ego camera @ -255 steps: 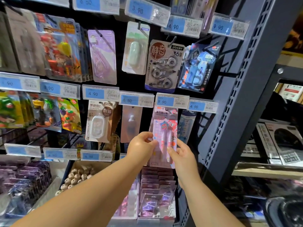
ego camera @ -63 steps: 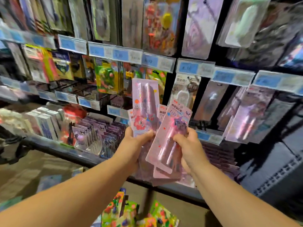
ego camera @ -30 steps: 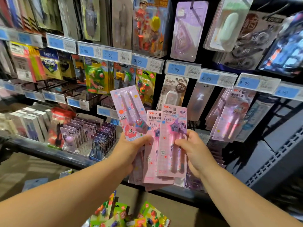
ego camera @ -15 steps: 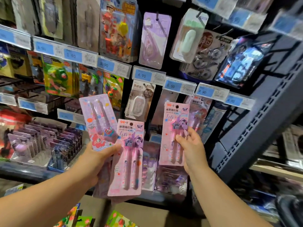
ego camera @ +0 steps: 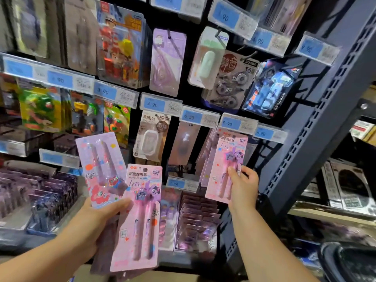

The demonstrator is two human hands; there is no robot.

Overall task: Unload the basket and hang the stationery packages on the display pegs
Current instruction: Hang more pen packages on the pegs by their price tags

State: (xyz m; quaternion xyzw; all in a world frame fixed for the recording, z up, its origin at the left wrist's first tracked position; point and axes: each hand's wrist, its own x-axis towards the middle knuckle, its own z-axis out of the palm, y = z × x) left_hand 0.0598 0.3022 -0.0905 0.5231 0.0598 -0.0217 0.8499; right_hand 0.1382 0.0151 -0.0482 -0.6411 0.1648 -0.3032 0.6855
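From the head camera, the right hand (ego camera: 243, 186) pinches a pink pen package (ego camera: 224, 159) at its lower right edge, thumb on the front and fingers curled behind. The card stands upright above the hand, its top just beneath the 9.90 price tag (ego camera: 237, 123) and in front of similar packages (ego camera: 207, 151) hanging there. The left hand (ego camera: 101, 218), lower and well apart, grips several fanned packages (ego camera: 140, 216), thumb across their fronts. A dark shelf upright (ego camera: 317, 119) rises to the right.

I've one cam only, head-worn, wide-angle, facing fwd, close up on the peg wall (ego camera: 190, 100) mid-frame.
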